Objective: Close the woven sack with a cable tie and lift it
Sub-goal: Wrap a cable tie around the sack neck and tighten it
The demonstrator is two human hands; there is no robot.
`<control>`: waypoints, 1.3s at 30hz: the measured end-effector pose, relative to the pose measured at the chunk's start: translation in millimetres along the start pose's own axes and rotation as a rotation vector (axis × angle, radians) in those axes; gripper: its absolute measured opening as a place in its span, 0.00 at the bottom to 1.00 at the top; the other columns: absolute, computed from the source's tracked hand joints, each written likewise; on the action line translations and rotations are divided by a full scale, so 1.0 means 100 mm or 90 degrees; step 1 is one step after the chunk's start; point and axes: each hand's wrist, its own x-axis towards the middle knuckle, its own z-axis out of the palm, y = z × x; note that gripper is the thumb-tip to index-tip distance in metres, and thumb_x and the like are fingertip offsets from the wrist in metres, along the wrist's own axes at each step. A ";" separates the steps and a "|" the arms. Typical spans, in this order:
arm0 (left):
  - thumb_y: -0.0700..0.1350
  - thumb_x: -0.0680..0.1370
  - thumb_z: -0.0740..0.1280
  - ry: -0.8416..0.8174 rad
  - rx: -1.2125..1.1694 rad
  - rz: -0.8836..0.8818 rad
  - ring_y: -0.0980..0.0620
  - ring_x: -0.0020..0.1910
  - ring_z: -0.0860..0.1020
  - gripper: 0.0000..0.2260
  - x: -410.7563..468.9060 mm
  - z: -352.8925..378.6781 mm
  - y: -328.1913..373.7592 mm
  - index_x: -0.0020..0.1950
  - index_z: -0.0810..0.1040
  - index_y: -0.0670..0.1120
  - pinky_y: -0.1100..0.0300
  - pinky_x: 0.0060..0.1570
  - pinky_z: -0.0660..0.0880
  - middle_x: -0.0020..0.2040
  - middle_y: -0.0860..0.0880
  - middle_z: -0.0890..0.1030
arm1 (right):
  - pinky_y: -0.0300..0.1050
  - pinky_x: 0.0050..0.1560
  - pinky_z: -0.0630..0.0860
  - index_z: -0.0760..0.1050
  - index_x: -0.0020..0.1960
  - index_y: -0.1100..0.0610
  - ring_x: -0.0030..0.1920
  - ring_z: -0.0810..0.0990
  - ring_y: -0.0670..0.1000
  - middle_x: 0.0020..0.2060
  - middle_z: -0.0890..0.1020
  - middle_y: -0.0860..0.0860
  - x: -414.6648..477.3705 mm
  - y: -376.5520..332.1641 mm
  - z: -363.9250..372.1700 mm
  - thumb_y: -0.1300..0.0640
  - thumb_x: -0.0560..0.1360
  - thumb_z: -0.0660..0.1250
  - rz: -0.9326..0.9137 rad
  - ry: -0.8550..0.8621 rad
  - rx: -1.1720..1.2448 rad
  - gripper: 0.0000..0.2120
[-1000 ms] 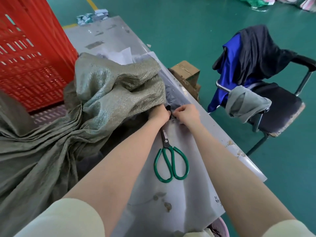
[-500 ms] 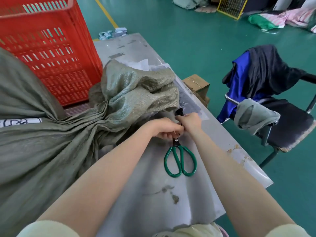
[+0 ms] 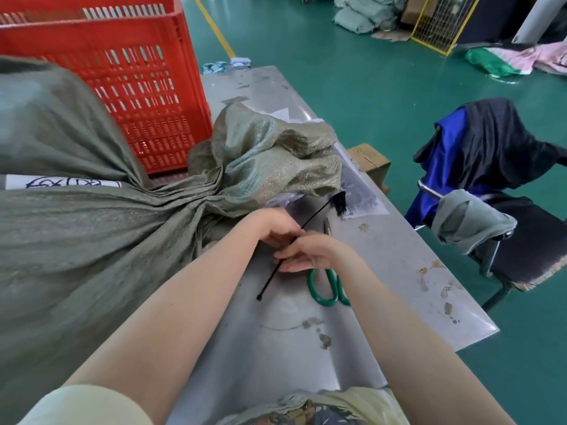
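The likeliest trouble is at the neck of the woven sack, just beyond my left hand and to its left. It is gathered into pleats, but neither hand is on it, so I judge the folds could spread before I get anything round them. If the loop catches only part of that bunch, or I leave it slack, the neck may slide out once the sack's weight hangs from it on the lift. The cable tie can also fail me. Its square head hangs on the near side of my hands and the thin tail points away, toward the bundle of spare ties beyond my right hand. I cannot tell whether the tip touches that bundle, and if it is caught there it could drag some out. A tail fed into the head the wrong way round would not lock. The scissors lie on the worktop right under my right wrist, where a careless sweep could knock them or nick me.

My left hand has its fingers curled and grips the tie near its middle. My right hand lies over the tie just nearer to me, fingers almost straight and touching it. The thumb is hidden, so I cannot tell whether it pinches.
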 end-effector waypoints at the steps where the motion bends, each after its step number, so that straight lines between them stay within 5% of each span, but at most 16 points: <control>1: 0.44 0.79 0.62 0.006 0.004 0.004 0.56 0.35 0.74 0.06 -0.01 0.00 -0.03 0.52 0.77 0.46 0.64 0.38 0.72 0.37 0.50 0.76 | 0.35 0.26 0.79 0.75 0.43 0.61 0.25 0.83 0.48 0.26 0.84 0.53 0.01 0.00 0.04 0.70 0.73 0.66 0.003 -0.013 -0.007 0.05; 4: 0.41 0.79 0.63 0.018 -0.003 -0.011 0.57 0.36 0.72 0.12 -0.06 -0.08 -0.13 0.62 0.75 0.43 0.66 0.37 0.71 0.37 0.51 0.74 | 0.36 0.30 0.81 0.76 0.44 0.62 0.28 0.84 0.48 0.27 0.85 0.54 0.00 -0.02 0.08 0.66 0.73 0.67 0.032 -0.047 -0.044 0.01; 9: 0.38 0.79 0.61 -0.029 0.064 -0.070 0.59 0.34 0.71 0.07 -0.22 -0.23 -0.26 0.53 0.77 0.43 0.70 0.30 0.74 0.36 0.51 0.74 | 0.45 0.50 0.78 0.75 0.40 0.59 0.41 0.78 0.51 0.39 0.80 0.54 -0.02 -0.11 -0.01 0.64 0.75 0.61 -0.036 0.024 0.111 0.07; 12: 0.38 0.79 0.62 -0.050 0.106 -0.087 0.61 0.31 0.75 0.15 -0.29 -0.26 -0.31 0.65 0.74 0.39 0.72 0.27 0.75 0.29 0.53 0.80 | 0.44 0.41 0.77 0.72 0.41 0.56 0.35 0.81 0.49 0.30 0.83 0.50 0.07 -0.10 -0.04 0.61 0.78 0.56 -0.160 0.087 0.433 0.09; 14: 0.39 0.78 0.63 -0.051 0.139 -0.093 0.60 0.33 0.74 0.17 -0.35 -0.29 -0.31 0.67 0.72 0.39 0.73 0.27 0.74 0.33 0.52 0.80 | 0.43 0.37 0.77 0.72 0.42 0.56 0.27 0.80 0.47 0.24 0.80 0.50 0.15 -0.08 -0.03 0.59 0.80 0.54 -0.212 0.157 0.540 0.11; 18: 0.40 0.77 0.64 -0.014 0.200 -0.089 0.50 0.46 0.80 0.17 -0.51 -0.44 -0.21 0.66 0.73 0.36 0.71 0.32 0.73 0.59 0.41 0.80 | 0.44 0.39 0.77 0.70 0.57 0.62 0.36 0.76 0.51 0.35 0.75 0.55 0.22 0.01 0.06 0.61 0.81 0.50 -0.215 0.184 0.375 0.12; 22: 0.42 0.75 0.69 0.018 0.276 -0.106 0.58 0.27 0.79 0.07 -0.86 -0.68 -0.05 0.44 0.80 0.39 0.72 0.28 0.75 0.30 0.49 0.83 | 0.39 0.32 0.79 0.70 0.62 0.66 0.29 0.81 0.46 0.34 0.79 0.54 0.22 0.06 0.17 0.63 0.81 0.51 -0.213 0.150 0.182 0.15; 24: 0.45 0.72 0.72 0.121 0.341 -0.116 0.55 0.30 0.81 0.09 -1.05 -0.82 -0.03 0.38 0.78 0.39 0.64 0.40 0.79 0.36 0.47 0.85 | 0.37 0.31 0.79 0.73 0.57 0.63 0.25 0.81 0.42 0.28 0.83 0.49 0.19 0.08 0.24 0.63 0.81 0.54 -0.218 0.086 0.090 0.11; 28: 0.62 0.60 0.76 0.461 0.657 -0.119 0.42 0.64 0.72 0.43 -1.12 -0.90 -0.13 0.65 0.70 0.38 0.50 0.61 0.70 0.64 0.41 0.74 | 0.34 0.30 0.78 0.74 0.59 0.67 0.24 0.80 0.41 0.24 0.82 0.46 0.20 0.06 0.39 0.65 0.80 0.56 -0.196 0.002 -0.074 0.12; 32: 0.68 0.57 0.74 0.420 0.684 -0.200 0.36 0.75 0.54 0.62 -0.91 -0.81 -0.38 0.76 0.43 0.41 0.43 0.74 0.49 0.75 0.34 0.54 | 0.34 0.28 0.78 0.71 0.60 0.72 0.19 0.76 0.42 0.20 0.80 0.48 0.21 0.00 0.50 0.66 0.80 0.55 -0.122 -0.037 -0.215 0.14; 34: 0.67 0.59 0.73 0.394 0.690 -0.218 0.35 0.76 0.50 0.63 -0.82 -0.81 -0.45 0.76 0.34 0.43 0.42 0.74 0.42 0.76 0.33 0.51 | 0.35 0.26 0.78 0.70 0.60 0.74 0.19 0.76 0.43 0.18 0.80 0.49 0.21 -0.01 0.51 0.66 0.80 0.54 -0.074 -0.061 -0.241 0.14; 36: 0.64 0.62 0.73 0.406 0.679 -0.198 0.38 0.75 0.59 0.60 -0.75 -0.81 -0.51 0.76 0.35 0.43 0.41 0.74 0.42 0.75 0.36 0.61 | 0.37 0.25 0.79 0.71 0.59 0.72 0.19 0.78 0.44 0.19 0.81 0.50 0.21 -0.02 0.48 0.67 0.79 0.54 -0.027 -0.084 -0.254 0.13; 39: 0.53 0.69 0.71 0.486 0.593 -0.128 0.43 0.68 0.70 0.43 -0.68 -0.87 -0.56 0.75 0.51 0.38 0.47 0.75 0.48 0.67 0.42 0.74 | 0.40 0.29 0.81 0.74 0.47 0.66 0.22 0.80 0.46 0.21 0.82 0.52 0.23 -0.04 0.41 0.68 0.79 0.53 0.044 -0.092 -0.275 0.11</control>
